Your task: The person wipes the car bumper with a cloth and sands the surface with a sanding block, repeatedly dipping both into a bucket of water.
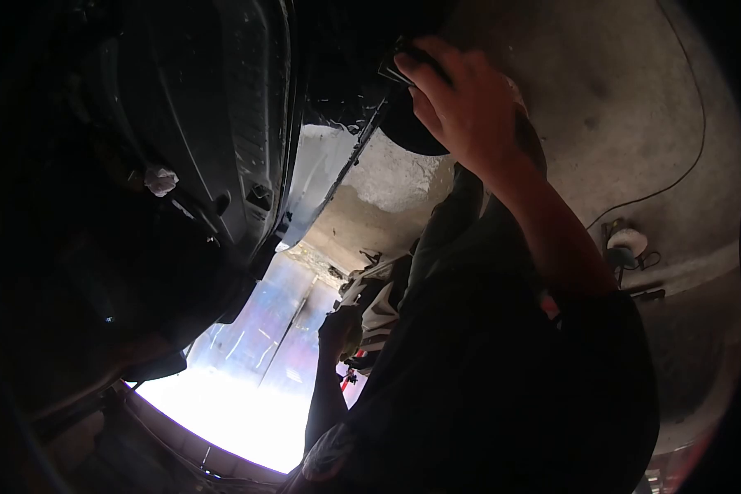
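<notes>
My right hand [473, 107] is at the upper middle, fingers and thumb bent around a small dark flat thing [430, 64] whose kind is hard to make out. It is held against or close to the edge of a black panel [350, 70]. Lower down, in shadow, my left hand [340, 331] looks curled beside some pale, crumpled material [380, 317]; its fingers and anything in them are too dark to tell. A large black moulded vehicle part [214, 107] fills the left side.
Concrete floor [601, 99] extends along the right, crossed by a thin cable [698, 144]. A round white-topped device [627, 241] stands on it. Bright light glares off a smooth surface [255, 362] at the lower left. A crumpled pale lump [160, 180] sits on the dark part.
</notes>
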Demonstrator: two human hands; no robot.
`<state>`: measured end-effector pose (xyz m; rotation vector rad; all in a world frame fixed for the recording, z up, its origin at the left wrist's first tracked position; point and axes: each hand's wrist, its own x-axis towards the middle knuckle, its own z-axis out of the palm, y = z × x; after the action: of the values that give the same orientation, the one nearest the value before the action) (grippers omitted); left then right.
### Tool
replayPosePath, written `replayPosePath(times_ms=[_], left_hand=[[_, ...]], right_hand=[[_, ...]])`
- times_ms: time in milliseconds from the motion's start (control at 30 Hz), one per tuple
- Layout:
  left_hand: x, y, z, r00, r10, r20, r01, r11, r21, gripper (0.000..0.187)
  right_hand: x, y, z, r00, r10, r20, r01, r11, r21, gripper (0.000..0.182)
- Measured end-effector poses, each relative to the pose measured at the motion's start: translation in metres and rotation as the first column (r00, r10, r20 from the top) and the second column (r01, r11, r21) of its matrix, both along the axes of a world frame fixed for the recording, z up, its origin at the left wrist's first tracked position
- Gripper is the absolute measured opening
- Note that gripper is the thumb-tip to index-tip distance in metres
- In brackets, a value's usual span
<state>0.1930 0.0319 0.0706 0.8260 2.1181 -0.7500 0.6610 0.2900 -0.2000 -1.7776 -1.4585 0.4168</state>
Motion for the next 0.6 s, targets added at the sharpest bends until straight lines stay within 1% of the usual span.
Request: replayPosePath(times_ms=[33, 133, 233, 267, 333, 367, 400, 433, 500, 533, 600], left_hand=[[-0.002, -0.001, -0.001, 1.000, -0.002, 0.015, 0.002, 1.000, 0.016, 0.039], [0.009, 0.011, -0.004, 0.993, -0.087, -0.079, 0.077, 0.990, -0.120, 0.038], [0.012, 0.010, -0.003, 0.996, -0.014, -0.092, 0.008, 0.998, -0.063, 0.037], [0.009, 0.008, -0.005, 0.996, 0.015, -0.083, -0.019, 0.999, -0.045, 0.037], [-0.003, -0.001, -0.007, 0.995, 0.069, -0.066, -0.070, 0.997, -0.014, 0.037], [-0.010, -0.004, -0.007, 0.999, 0.012, -0.049, -0.014, 1.000, -0.023, 0.038], [-0.017, -0.007, -0.007, 0.999, -0.043, -0.030, 0.043, 0.999, -0.031, 0.038], [-0.020, -0.008, -0.008, 0.995, -0.098, -0.012, 0.098, 0.995, -0.037, 0.039], [-0.008, 0.001, -0.012, 0.991, -0.133, -0.019, 0.130, 0.987, -0.089, 0.040], [-0.004, 0.004, -0.014, 0.988, -0.151, -0.022, 0.147, 0.982, -0.115, 0.040], [-0.007, 0.000, -0.013, 0.995, -0.096, 0.022, 0.097, 0.994, -0.052, 0.041]], right_hand=[[0.006, 0.006, 0.002, 1.000, -0.029, -0.009, 0.029, 1.000, -0.001, 0.048], [0.028, 0.028, 0.010, 0.993, -0.113, -0.041, 0.114, 0.993, 0.009, 0.048], [0.014, 0.023, 0.010, 0.993, -0.119, 0.020, 0.120, 0.992, -0.039, 0.051], [0.008, 0.020, 0.016, 0.996, -0.085, 0.010, 0.085, 0.996, -0.014, 0.050], [-0.003, 0.012, 0.012, 1.000, -0.007, 0.028, 0.007, 1.000, -0.021, 0.050], [-0.005, 0.011, 0.012, 0.999, 0.033, 0.038, -0.032, 0.999, -0.026, 0.050], [-0.001, 0.014, 0.011, 0.998, 0.036, 0.042, -0.035, 0.999, -0.016, 0.050], [0.006, 0.020, 0.010, 0.999, 0.005, 0.045, -0.003, 1.000, -0.025, 0.049], [0.027, 0.038, 0.016, 0.997, -0.054, 0.049, 0.056, 0.998, -0.040, 0.046], [0.042, 0.050, 0.048, 0.998, -0.059, 0.023, 0.060, 0.997, -0.039, 0.044], [0.026, 0.048, 0.035, 0.997, -0.054, 0.046, 0.057, 0.996, -0.066, 0.048]])
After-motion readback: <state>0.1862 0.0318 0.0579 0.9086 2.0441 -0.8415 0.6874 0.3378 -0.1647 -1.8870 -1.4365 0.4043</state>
